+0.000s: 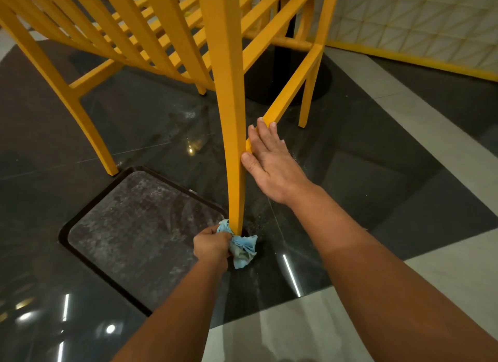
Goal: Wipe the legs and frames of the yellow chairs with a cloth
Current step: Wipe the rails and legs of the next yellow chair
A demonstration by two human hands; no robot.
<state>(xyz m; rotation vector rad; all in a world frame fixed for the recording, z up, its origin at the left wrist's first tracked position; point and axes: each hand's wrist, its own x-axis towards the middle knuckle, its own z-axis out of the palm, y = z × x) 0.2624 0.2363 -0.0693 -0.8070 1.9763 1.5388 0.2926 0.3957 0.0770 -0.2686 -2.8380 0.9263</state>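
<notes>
With the left hand (211, 244), grips a crumpled pale-blue cloth (242, 249) in curled fingers and presses it round the very foot of the nearest leg (231, 135) of a yellow slatted chair (161, 38), right at the dark polished stone floor (404, 186). Lays the right hand (269, 162) flat, fingers straight, along the yellow lower side rail (293, 89), thumb touching the same leg, probably to steady the chair. Seems to sit at the bottom of a stroke, so counts this one leg as nearly done. Leaves, most likely, the side rail itself, the far leg (305, 105) beyond it, the left-hand leg (91, 135) beside the grey inset floor panel (140, 227), and the slats above. Cannot judge the cleanliness of any of those from here.
</notes>
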